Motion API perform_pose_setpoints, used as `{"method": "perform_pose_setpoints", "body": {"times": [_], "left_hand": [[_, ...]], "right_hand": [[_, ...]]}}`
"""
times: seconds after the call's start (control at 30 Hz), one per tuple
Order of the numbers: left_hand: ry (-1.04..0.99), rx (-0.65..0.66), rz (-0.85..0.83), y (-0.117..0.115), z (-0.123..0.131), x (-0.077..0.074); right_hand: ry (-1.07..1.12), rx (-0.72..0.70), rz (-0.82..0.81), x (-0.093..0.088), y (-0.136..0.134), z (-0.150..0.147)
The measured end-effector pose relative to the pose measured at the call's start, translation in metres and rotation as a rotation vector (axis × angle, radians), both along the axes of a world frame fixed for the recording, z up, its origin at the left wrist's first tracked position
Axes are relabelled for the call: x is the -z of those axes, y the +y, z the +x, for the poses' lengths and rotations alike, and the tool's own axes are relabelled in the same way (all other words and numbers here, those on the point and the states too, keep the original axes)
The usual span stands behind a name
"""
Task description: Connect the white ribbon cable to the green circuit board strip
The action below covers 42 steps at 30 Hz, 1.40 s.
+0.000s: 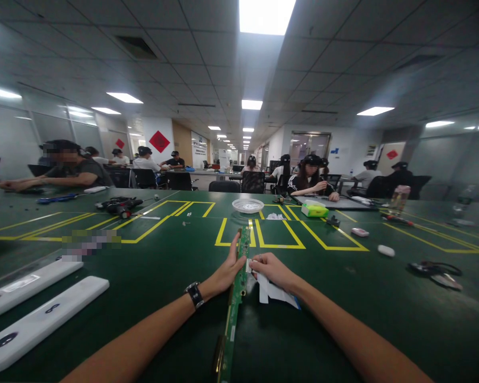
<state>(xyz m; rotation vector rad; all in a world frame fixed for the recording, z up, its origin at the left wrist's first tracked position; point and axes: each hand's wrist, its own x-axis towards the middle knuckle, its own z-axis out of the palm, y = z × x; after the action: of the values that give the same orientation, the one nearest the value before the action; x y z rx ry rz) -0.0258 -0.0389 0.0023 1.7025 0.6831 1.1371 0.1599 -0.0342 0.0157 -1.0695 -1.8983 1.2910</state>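
And here we are at the green table (163, 266), busy all round! Over on the left lie two long white cases (69, 308), with a dark power tool (122, 206) farther back. Straight ahead, a round white dish (248, 206) sits just beyond the work, among rectangles of yellow tape (277, 246). Off to the right: a green-and-white pack (314, 210), a small white case (386, 250) and a dark cable (423, 268). A co-worker in a cap (299, 183) leans in at the far edge.

Now the centrepiece: a circuit board (234, 306), long, narrow and green, dotted with small parts, a shiny brownish strip (219, 354) along its near left side. It's in the middle, running lengthwise from the hands toward the wearer and out of view; whether it touches the tabletop, I can't tell.

The left hand (229, 264) has it gripped by the left edge, near the far end, thumb across the top. Right opposite, the right hand (270, 268) pinches a white ribbon (277, 294) against the board's right edge, the loose part hanging below the fingers, blue at its tip.
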Motion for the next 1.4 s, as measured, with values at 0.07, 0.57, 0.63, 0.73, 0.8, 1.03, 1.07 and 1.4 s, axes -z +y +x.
{"method": "perform_pose_setpoints", "body": {"times": [0.07,0.57,0.63,0.73,0.8,1.03,1.07,1.4], "left_hand": [[0.007,-0.003,-0.091,0.003,0.001,0.0],[0.144,-0.484,0.048,0.049,-0.041,-0.001],[0.17,-0.475,0.1,0.047,-0.039,-0.004],[0.2,-0.478,0.169,0.045,-0.04,-0.009],[0.2,-0.488,0.199,0.046,-0.043,-0.013],[0.289,-0.545,0.259,0.051,-0.051,-0.013],[0.364,-0.527,0.284,0.05,-0.05,-0.011],[1.021,-0.117,0.599,0.014,-0.029,-0.008]], "right_hand": [[-0.035,0.059,0.035,0.003,0.009,0.005],[-0.969,0.606,0.583,0.011,0.047,0.083],[-0.986,0.524,0.632,0.014,0.043,0.069],[-0.919,0.338,0.727,0.016,0.038,0.053],[-0.836,0.181,0.78,0.017,0.037,0.051],[-0.867,0.306,0.714,0.017,0.046,0.065],[-0.842,0.271,0.721,0.017,0.046,0.065],[-0.783,0.299,0.731,0.019,0.049,0.065]]}}
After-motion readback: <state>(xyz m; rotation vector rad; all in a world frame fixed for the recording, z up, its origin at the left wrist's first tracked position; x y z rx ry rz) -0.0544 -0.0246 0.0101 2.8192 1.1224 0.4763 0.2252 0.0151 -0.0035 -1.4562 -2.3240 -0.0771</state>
